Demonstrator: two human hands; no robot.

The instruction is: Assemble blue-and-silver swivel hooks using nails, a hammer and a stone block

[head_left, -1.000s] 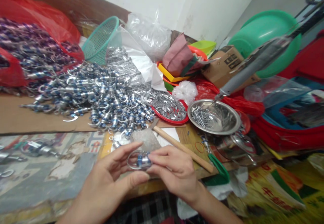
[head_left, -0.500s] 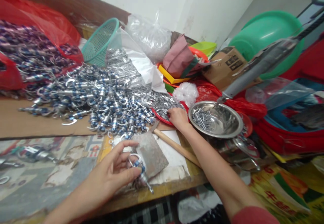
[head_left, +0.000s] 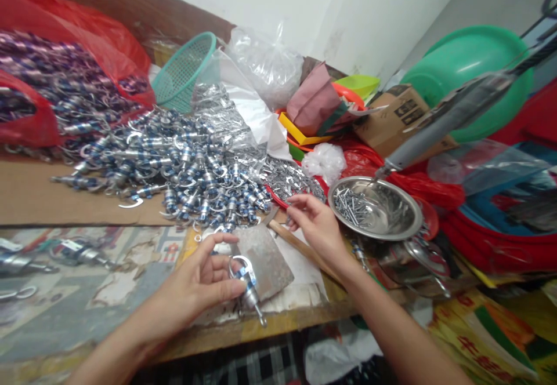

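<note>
My left hand (head_left: 204, 280) is closed round a silver expansion bolt (head_left: 249, 286) with a blue band and a flat curved metal piece at its upper end. The bolt's thin tip points down toward the table edge. Below and beside it lies a worn metal block (head_left: 267, 263). My right hand (head_left: 315, 225) hovers above the wooden handle of a hammer (head_left: 300, 246), thumb and fingers drawn together; what they pinch is too small to make out. Just beyond it is a red tray (head_left: 278, 200) heaped with small flat metal pieces (head_left: 291, 177).
A large pile of blue-banded bolts (head_left: 191, 164) covers the table's back left. To the right stands a steel bowl (head_left: 391, 217) with nails or pins. Above it slants a grey lever (head_left: 452, 115). A red bag (head_left: 100, 37) holds purple-tinted parts.
My right hand has drawn back from the pieces in the red tray toward me, over the hammer. My left hand still holds the bolt. The view has shifted slightly.
</note>
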